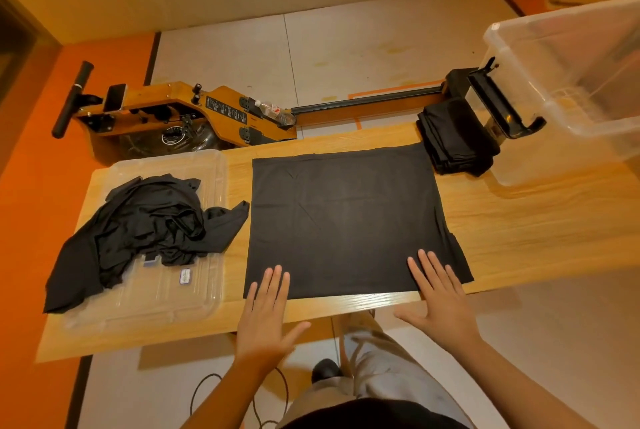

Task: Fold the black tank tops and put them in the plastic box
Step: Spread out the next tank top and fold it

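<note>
Black tank top (346,217), flat, squarish | wood-grain table (519,220) | left hand (268,314), right hand (441,304): fingers (277,281) straight, on its near edge

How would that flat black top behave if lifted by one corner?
Probably floppy: the spread tank top lies thin and creased on the table. Likely light and drapey, like the crumpled pile sagging off the clear lid.

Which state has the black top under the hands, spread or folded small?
Spread flat: the black top lies as one wide rectangle on the table, with left hand and right hand flat on its near edge.
</note>
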Motion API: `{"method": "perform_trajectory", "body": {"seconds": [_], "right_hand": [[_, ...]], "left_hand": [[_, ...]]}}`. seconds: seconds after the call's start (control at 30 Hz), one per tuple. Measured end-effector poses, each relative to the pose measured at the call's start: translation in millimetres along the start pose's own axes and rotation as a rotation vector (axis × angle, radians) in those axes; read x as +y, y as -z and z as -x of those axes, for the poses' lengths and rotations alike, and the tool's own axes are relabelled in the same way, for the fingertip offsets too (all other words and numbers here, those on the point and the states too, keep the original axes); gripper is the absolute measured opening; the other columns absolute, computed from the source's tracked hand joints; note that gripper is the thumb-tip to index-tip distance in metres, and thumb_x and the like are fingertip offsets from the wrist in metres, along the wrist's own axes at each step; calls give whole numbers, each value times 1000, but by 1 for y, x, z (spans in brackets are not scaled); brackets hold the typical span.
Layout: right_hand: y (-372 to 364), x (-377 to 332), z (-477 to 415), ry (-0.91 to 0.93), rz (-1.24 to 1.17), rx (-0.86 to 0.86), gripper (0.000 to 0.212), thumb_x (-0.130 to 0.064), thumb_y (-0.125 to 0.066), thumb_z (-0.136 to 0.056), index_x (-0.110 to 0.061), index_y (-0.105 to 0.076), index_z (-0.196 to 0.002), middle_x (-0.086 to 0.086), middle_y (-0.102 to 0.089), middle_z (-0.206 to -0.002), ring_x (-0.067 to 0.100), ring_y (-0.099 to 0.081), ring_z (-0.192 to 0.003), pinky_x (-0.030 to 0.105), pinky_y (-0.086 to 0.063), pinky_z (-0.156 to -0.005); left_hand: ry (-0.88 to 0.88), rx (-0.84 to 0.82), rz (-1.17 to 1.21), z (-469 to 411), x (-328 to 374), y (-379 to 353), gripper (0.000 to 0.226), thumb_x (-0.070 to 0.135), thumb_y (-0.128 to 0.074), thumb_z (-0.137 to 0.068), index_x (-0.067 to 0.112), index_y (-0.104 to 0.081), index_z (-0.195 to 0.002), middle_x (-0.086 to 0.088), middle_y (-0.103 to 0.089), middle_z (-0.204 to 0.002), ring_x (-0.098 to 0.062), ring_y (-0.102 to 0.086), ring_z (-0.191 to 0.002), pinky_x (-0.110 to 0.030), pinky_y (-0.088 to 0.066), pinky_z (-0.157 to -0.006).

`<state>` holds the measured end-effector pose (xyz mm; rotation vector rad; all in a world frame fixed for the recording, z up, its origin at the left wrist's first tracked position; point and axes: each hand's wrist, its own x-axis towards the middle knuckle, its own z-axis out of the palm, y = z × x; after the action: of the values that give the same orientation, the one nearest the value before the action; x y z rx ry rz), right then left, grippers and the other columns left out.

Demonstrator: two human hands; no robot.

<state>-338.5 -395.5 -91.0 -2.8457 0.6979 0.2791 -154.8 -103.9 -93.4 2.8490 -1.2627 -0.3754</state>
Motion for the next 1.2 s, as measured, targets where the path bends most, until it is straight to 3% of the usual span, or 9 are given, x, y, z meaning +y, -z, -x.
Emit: {"method": "perform_trajectory", "body": {"seconds": [0.07,0.17,0.23,0.3,0.53,0.77,0.9,1.07,1.2], "right_hand": [[-3,5,8,35,46,34,79,-69,-20,-92,-23,-7,-154,7,-23,-157,21,-4,-149,36,-3,-117],[-5,6,14,62,2,110,93,-24,-82,-72,-22,-28,-149,9,-38,-150,25,-24,-142,39,-25,-108],[-6,6,17,25,-10,140,110,8,-85,-50,-23,-37,-144,8,-43,-147,25,-30,-137,41,-41,-99],[-6,9,21,27,7,171,114,18,-81,-44,-24,-40,-142,8,-47,-145,25,-32,-135,43,-49,-89],[-2,15,30,81,-102,215,80,14,-76,-63,-16,-56,-134,5,-54,-139,23,-46,-131,41,-46,-93],[2,25,29,-2,-287,207,44,-2,-63,-88,-17,-61,-129,3,-57,-136,23,-53,-126,37,-41,-103],[30,20,26,-69,-376,321,28,-6,-58,-92,-10,-66,-119,11,-67,-117,29,-62,-109,36,-45,-93],[89,10,10,-48,-479,441,13,-14,-51,-96,-15,-63,-101,-1,-65,-85,18,-62,-76,31,-48,-63],[142,-2,-9,-15,-550,545,13,-19,-48,-98,-16,-61,-97,-4,-61,-77,10,-57,-68,30,-44,-54]], "left_hand": [[-9,27,-10,9,-1,-3,95,44,-67,-82,13,-13,-154,-9,-14,-161,-23,-4,-149,-41,-7,-117],[52,69,5,17,-1,-4,116,-16,-79,-49,15,-27,-147,-9,-33,-153,-24,-18,-146,-39,-8,-116],[73,129,-13,23,1,-2,115,-21,-80,-39,16,-42,-140,-9,-49,-143,-25,-43,-133,-41,-28,-111],[76,142,-30,27,3,2,105,-19,-83,-36,16,-56,-132,-9,-59,-134,-27,-57,-121,-42,-47,-97],[-17,216,6,40,-9,2,88,-18,-82,-44,16,-66,-123,-6,-64,-126,-26,-59,-114,-38,-33,-100],[64,275,261,44,-6,17,54,-10,-76,-70,18,-69,-115,1,-67,-121,-21,-62,-112,-38,-50,-93],[112,357,309,39,-9,34,22,18,-54,-92,18,-70,-108,0,-71,-102,-21,-65,-97,-33,-49,-86],[157,388,411,18,-26,81,17,15,-60,-94,14,-70,-108,0,-72,-96,-19,-67,-86,-27,-49,-69],[143,442,488,-8,-44,137,16,16,-59,-94,14,-70,-107,0,-72,-91,-16,-65,-81,-27,-49,-64]]}}
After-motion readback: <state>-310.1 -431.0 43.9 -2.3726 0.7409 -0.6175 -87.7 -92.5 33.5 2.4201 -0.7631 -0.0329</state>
